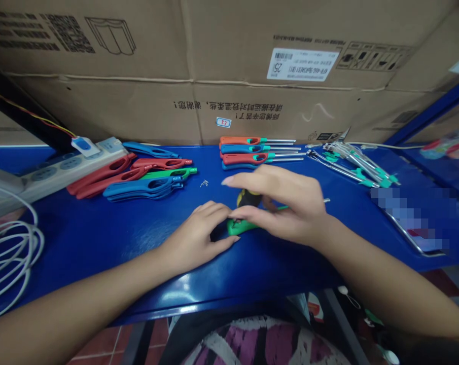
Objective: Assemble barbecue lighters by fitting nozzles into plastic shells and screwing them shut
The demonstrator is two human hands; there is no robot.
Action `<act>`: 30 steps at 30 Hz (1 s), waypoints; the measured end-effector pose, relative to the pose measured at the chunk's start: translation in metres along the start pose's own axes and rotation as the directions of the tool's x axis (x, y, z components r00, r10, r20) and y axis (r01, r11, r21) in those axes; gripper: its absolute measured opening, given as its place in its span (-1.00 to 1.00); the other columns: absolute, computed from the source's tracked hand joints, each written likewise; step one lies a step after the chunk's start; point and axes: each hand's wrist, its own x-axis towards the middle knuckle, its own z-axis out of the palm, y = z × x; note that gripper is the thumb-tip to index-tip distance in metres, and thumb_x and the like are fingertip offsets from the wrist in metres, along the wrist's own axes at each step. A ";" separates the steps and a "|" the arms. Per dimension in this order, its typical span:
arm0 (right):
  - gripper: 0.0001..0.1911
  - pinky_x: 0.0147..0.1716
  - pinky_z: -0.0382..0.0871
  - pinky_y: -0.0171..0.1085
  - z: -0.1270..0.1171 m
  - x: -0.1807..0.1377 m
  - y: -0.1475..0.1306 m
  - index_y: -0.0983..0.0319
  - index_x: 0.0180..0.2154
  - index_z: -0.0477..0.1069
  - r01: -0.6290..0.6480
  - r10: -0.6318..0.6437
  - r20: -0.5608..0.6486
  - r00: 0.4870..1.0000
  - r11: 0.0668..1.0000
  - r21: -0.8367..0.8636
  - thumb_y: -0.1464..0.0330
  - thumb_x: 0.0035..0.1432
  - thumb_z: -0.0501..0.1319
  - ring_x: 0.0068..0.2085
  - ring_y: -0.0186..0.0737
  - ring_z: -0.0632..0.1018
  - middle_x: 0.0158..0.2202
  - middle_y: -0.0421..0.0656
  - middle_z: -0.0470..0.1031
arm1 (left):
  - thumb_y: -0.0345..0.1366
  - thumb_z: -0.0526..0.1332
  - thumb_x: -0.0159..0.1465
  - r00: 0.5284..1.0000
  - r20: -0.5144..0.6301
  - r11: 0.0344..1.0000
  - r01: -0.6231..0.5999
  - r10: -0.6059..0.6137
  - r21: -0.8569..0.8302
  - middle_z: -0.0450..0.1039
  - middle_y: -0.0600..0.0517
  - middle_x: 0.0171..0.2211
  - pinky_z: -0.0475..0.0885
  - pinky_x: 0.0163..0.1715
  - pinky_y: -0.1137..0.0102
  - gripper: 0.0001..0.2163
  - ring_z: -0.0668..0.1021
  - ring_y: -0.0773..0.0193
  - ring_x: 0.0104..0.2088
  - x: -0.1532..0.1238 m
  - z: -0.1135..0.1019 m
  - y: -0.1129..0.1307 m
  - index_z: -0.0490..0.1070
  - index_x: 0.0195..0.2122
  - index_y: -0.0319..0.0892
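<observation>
A green long-nosed lighter (237,228) lies on the blue table in front of me, its metal tip showing past my right hand. My left hand (199,232) is closed on its left end, fingertips on the far side and thumb on the near side. My right hand (295,203) grips a short screwdriver (249,198) with a black and yellow handle, held upright over the lighter's left end. The screwdriver's tip is mostly hidden by my fingers. Several small screws (204,183) lie loose beyond my left hand.
Red, green and blue lighter shells (143,188) lie at the left by a white power strip (67,165) and coiled cable (14,253). Several lighters with metal nozzles (244,158) are stacked at the back. Nozzle parts (360,165) and a phone (408,223) lie right. A cardboard wall (138,106) stands behind.
</observation>
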 end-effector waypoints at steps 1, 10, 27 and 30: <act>-0.64 -0.17 0.53 -0.33 0.000 0.000 0.000 0.24 0.09 0.49 0.029 -0.030 -0.021 0.999 0.998 -0.052 0.21 0.37 0.23 -0.23 -0.30 0.62 -0.21 -0.15 0.63 | -0.23 0.31 0.34 1.000 -0.005 1.000 -0.004 0.004 -0.004 0.52 -0.03 -0.11 0.44 -0.04 0.17 -0.80 0.52 0.10 -0.07 0.000 0.000 0.000 0.41 -0.06 -0.14; -0.68 -0.17 0.55 -0.27 -0.002 0.002 0.004 0.25 0.06 0.52 0.044 -0.050 -0.076 0.996 0.996 -0.077 0.25 0.35 0.25 -0.18 -0.24 0.62 -0.18 -0.10 0.63 | -0.24 0.32 0.34 1.000 0.007 1.000 -0.016 0.016 -0.016 0.52 -0.05 -0.01 0.40 0.05 0.14 -0.76 0.51 0.08 0.02 -0.001 0.000 -0.002 0.40 0.00 -0.12; -0.65 -0.21 0.57 -0.27 -0.001 0.001 0.008 0.19 0.13 0.47 -0.062 0.061 -0.036 0.997 0.998 -0.003 0.22 0.40 0.18 -0.25 -0.28 0.62 -0.15 -0.13 0.63 | -0.28 0.33 0.33 1.000 0.018 1.000 -0.008 0.008 -0.030 0.52 0.00 -0.08 0.39 0.03 0.19 -0.78 0.50 0.13 -0.03 0.000 -0.001 0.001 0.40 -0.04 -0.12; -0.65 -0.17 0.55 -0.26 -0.002 0.001 0.006 0.22 0.05 0.52 0.023 -0.040 -0.086 0.996 0.982 -0.185 0.18 0.34 0.24 -0.21 -0.22 0.62 -0.18 -0.10 0.65 | -0.27 0.32 0.34 1.000 0.007 0.999 -0.018 0.019 -0.026 0.52 0.00 -0.08 0.40 0.00 0.20 -0.78 0.51 0.13 -0.04 0.000 -0.001 0.000 0.39 -0.03 -0.12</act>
